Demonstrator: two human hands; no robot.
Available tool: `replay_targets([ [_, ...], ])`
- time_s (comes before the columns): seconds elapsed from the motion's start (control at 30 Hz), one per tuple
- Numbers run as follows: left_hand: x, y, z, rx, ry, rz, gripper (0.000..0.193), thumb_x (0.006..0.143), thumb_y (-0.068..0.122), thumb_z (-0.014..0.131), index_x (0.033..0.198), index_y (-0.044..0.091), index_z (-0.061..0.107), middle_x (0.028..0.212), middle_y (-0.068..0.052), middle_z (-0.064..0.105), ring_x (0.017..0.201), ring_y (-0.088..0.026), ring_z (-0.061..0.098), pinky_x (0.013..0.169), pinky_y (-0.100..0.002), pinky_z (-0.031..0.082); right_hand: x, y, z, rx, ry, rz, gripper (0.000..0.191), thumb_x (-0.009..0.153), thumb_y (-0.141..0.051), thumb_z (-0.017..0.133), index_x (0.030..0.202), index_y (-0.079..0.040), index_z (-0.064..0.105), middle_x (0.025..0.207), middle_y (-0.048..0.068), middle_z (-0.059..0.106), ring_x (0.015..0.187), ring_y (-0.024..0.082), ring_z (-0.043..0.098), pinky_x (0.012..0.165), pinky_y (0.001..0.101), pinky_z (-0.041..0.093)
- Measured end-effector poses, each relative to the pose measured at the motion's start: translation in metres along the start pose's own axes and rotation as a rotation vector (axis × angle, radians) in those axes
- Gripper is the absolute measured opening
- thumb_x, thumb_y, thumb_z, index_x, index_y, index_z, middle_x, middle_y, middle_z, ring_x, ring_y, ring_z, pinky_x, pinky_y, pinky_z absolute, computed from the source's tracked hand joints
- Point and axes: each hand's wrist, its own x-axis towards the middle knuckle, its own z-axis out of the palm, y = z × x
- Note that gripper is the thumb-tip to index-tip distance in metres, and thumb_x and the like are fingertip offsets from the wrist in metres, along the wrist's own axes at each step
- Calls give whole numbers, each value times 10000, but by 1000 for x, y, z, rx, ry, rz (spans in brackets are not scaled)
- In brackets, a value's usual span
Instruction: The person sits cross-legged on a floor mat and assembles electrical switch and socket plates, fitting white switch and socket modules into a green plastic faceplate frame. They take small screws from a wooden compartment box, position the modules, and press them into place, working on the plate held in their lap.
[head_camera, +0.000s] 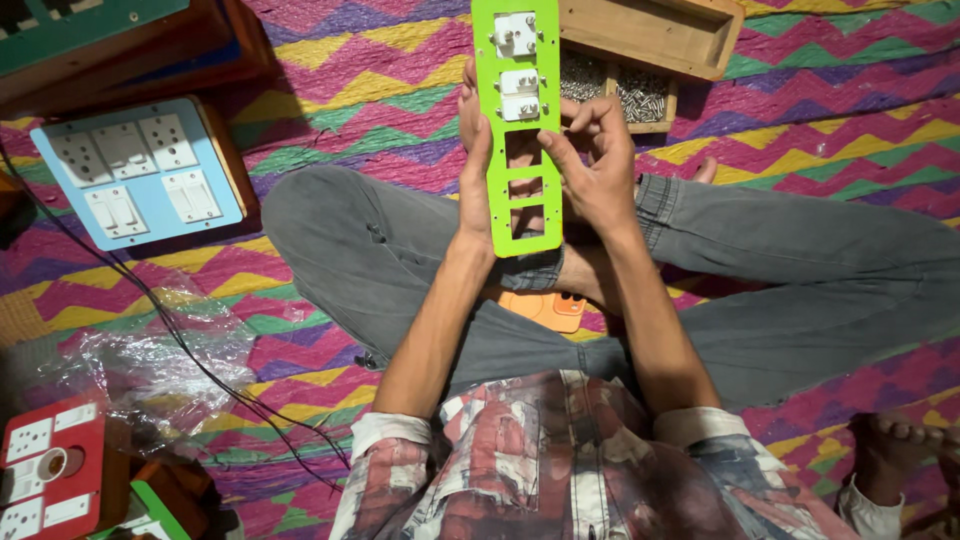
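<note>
A person sits cross-legged on a zigzag-patterned woven mat (380, 70) and holds a long bright-green plastic switch plate (520, 120) upright over the lap, its back side turned toward the camera, probably so the rear of the fittings can be reached. The left hand (475, 180) clasps the plate's left edge, thumb in front and fingers curled behind, a closed grip that steadies it. The right hand (595, 160) closes on the right edge, its fingertips bent in toward the middle of the plate, near the lowest of the white switch modules (519, 95) seated in the upper cut-outs; whether it pinches a small part there I cannot tell. The lower three cut-outs are open.

At one o'clock from the hands lies a shallow wooden tray of small metal screws (640, 95), within easy reach. At nine o'clock rests a light-blue switchboard with white sockets on a wooden box (140, 170). At seven o'clock are a crumpled clear plastic bag (170, 350), a black cable (150, 300) and a red switchboard (50, 460). An orange plate (545, 308) peeks out under the legs.
</note>
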Motion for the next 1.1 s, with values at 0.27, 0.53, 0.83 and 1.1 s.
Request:
replay_targets([
  [0.27,0,-1,-4,-88,-37,2,582,1138,440,409,1599,87,364,1498,-123,524,1376,-247,534,1169,-418,483,-1,-6,3,-65,2,-10,291,1077,-9,728,1152,-48,449,1369,176,689,1159,141,670,989,280,571],
  [0.53,0,-2,-8,-66,-12,6,572,1140,432,394,1594,85,367,1496,-129,524,1371,-256,546,1174,-426,482,0,-21,6,-244,35,25,265,1007,-58,740,1110,-19,499,1298,182,702,1057,128,660,920,282,564],
  [0.83,0,0,-4,-38,-7,19,573,1121,428,392,1584,93,354,1486,-128,527,1365,-249,555,1164,-411,511,3,-27,9,-388,29,-27,236,985,-38,741,1085,1,531,1306,171,704,1028,152,668,901,313,565],
  [1.1,-1,0,-6,-74,-37,7,547,1155,410,399,1594,84,373,1464,-119,541,1333,-233,567,1105,-388,533,1,-30,11,-387,9,-90,277,986,-24,711,1202,26,546,1327,207,655,1179,194,645,1015,337,532],
])
